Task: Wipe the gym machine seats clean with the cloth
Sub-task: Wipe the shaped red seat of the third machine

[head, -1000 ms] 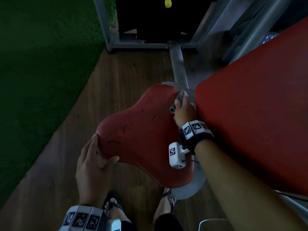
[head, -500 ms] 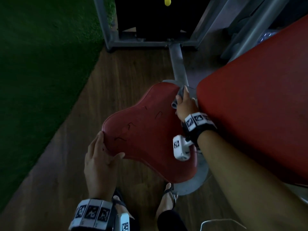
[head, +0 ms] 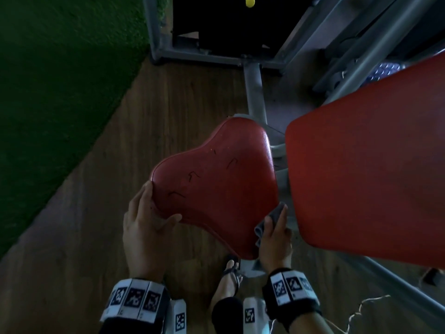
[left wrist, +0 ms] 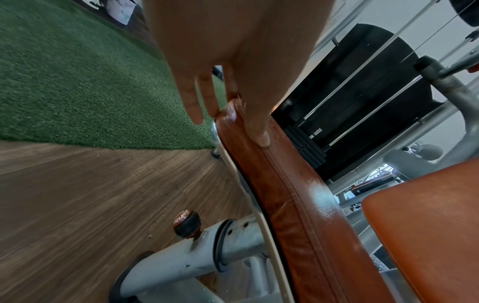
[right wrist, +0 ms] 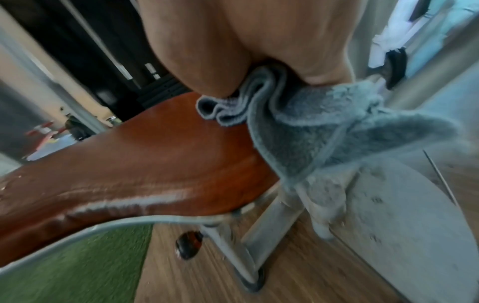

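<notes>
A dark red saddle-shaped seat (head: 216, 179) with small tears sits in the middle of the head view. My left hand (head: 156, 208) grips its near left edge. The left wrist view shows the thumb on top of the seat (left wrist: 285, 194) and the fingers (left wrist: 191, 102) under the rim. My right hand (head: 277, 225) holds a bunched grey cloth (head: 272, 218) against the seat's near right edge, in the gap beside the big red back pad (head: 361, 177). In the right wrist view the cloth (right wrist: 324, 133) hangs from the hand over the seat's (right wrist: 155, 160) side.
Green turf (head: 60, 92) lies to the left of the wooden floor (head: 144, 141). A grey post (head: 255, 92) runs from the seat to the dark weight-stack frame (head: 216, 32). An adjustment knob (left wrist: 186, 223) sticks out under the seat. My sandalled foot (head: 231, 273) stands just below it.
My right hand has slid the cloth along the seat's right edge from the far end to the near end. My left hand has kept its grip on the left edge.
</notes>
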